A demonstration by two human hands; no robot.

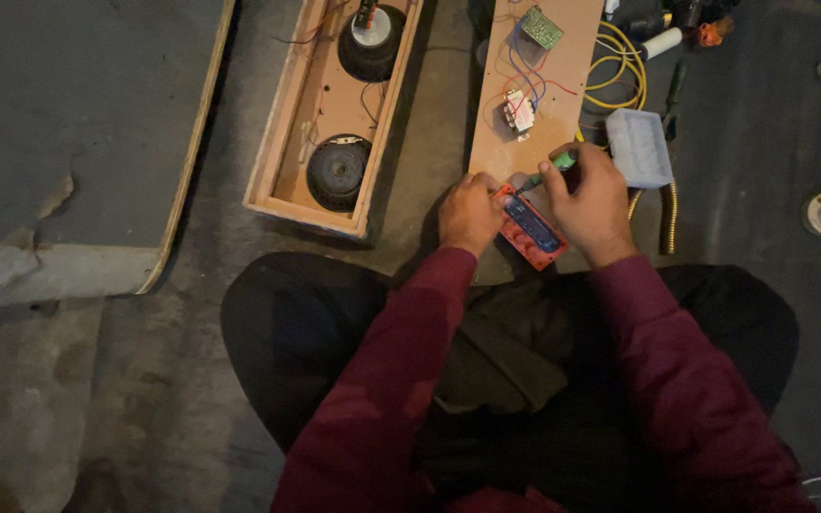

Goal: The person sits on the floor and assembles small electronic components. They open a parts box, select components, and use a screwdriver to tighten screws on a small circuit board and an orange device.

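I see left hand [470, 214] fingers curled, pinning red panel [531, 226] at near end of wooden board [536, 85]. Right hand [593, 201] closed around green-handled screwdriver [549, 169], tip at panel's upper corner. Risk, my judgement: tip slips off, gouges panel or jabs left fingers; panel overhangs board edge, could tip. Light dim.

One screen only: dark bluish rect. display [531, 224] set in a red panel module [545, 249], betw. the hands at the board's near end; no pkgs/labels/signs.
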